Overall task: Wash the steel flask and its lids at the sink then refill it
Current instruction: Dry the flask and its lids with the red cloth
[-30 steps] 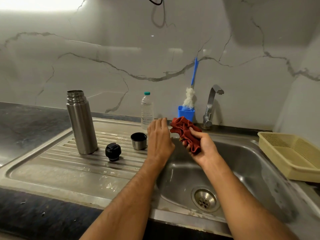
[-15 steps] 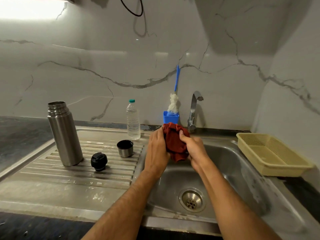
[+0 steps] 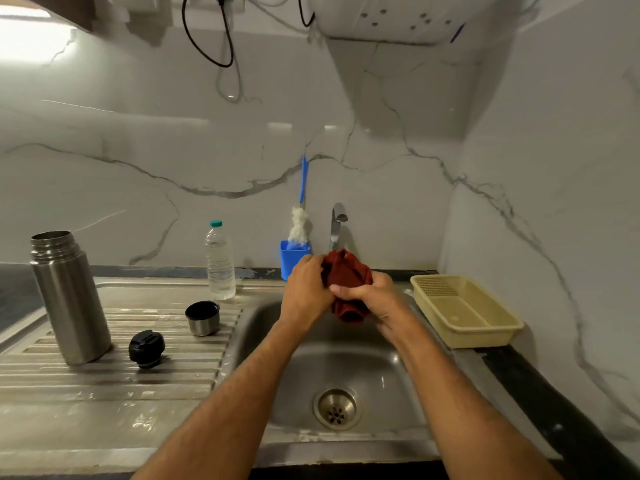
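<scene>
Both hands clamp a bunched red cloth (image 3: 346,284) over the sink basin (image 3: 391,372): left hand (image 3: 306,289), right hand (image 3: 372,294). Steel flask (image 3: 69,299) upright and uncapped on the ribbed drainboard (image 3: 104,379), black stopper (image 3: 146,348) and steel cup lid (image 3: 202,317) beside it. Marble-look wall (image 3: 138,168); tap (image 3: 336,225) behind the cloth; yellow basket (image 3: 464,308) on the right.

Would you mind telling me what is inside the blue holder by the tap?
A brush stands in the blue holder, white bristles and blue handle sticking up. The left hand covers its lower right corner; its inside is hidden.
</scene>
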